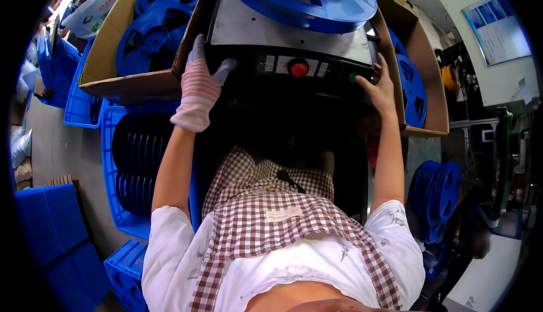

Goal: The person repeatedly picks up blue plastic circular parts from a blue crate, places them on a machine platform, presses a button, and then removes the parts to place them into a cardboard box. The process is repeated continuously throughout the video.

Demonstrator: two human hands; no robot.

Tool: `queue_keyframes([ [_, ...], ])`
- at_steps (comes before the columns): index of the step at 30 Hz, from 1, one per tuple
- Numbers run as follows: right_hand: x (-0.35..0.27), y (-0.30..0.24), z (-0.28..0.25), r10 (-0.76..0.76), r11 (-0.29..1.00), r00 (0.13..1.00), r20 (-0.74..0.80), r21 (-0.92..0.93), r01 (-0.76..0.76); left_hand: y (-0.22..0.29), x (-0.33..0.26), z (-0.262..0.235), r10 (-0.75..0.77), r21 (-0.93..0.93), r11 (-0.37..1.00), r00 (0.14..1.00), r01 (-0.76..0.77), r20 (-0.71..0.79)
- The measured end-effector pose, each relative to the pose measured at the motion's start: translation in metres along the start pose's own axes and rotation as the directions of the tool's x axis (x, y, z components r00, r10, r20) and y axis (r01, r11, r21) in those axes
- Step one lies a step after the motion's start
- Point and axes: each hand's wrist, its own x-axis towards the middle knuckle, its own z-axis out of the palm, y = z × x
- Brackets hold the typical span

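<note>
A machine with a pale metal top (254, 32) and a dark front panel stands before me, a large blue reel (302, 1) on it. My left hand (199, 89), in a striped knit glove, is at the panel's left end. Its fingers stretch up along the side and its thumb is on the left green button (233, 64). My bare right hand (380, 87) is at the right end, fingers apart, thumb at the right green button (353, 78). Neither hand holds anything. Between them a red button (298, 68) sits mid-panel, touched by neither hand.
Cardboard boxes of blue reels flank the machine, a left box (133, 83) and a right box (434, 94). Below the left one stands a blue crate (125, 213) with black discs. Stacked blue reels (436, 193) are at the right. More blue crates (54, 216) lie at lower left.
</note>
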Motion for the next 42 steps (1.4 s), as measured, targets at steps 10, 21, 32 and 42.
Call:
queue_keyframes([
  [10, -0.008, 0.001, 0.013, -0.162, 0.947, 0.981, -0.110, -0.297, 0.123, -0.001, 0.001, 0.010, 0.174, 0.109, 0.981, 0.973, -0.159, -0.151],
  [21, -0.085, 0.050, -0.018, -0.026, 0.999, 0.996, -0.085, -0.030, 0.024, 0.034, 0.015, -0.001, 0.591, 0.141, 0.800, 0.807, -0.584, -0.013],
  [32, 0.069, 0.226, -0.176, 0.500, 0.578, 0.865, 0.044, -0.761, -0.295, 0.044, 0.063, -0.015, 0.755, 0.284, 0.588, 0.640, -0.757, 0.144],
  [42, 0.069, 0.136, -0.213, 0.375, 0.525, 0.895, -0.242, -0.740, -0.420, 0.027, 0.084, -0.008, 0.752, 0.438, 0.547, 0.648, -0.714, 0.118],
])
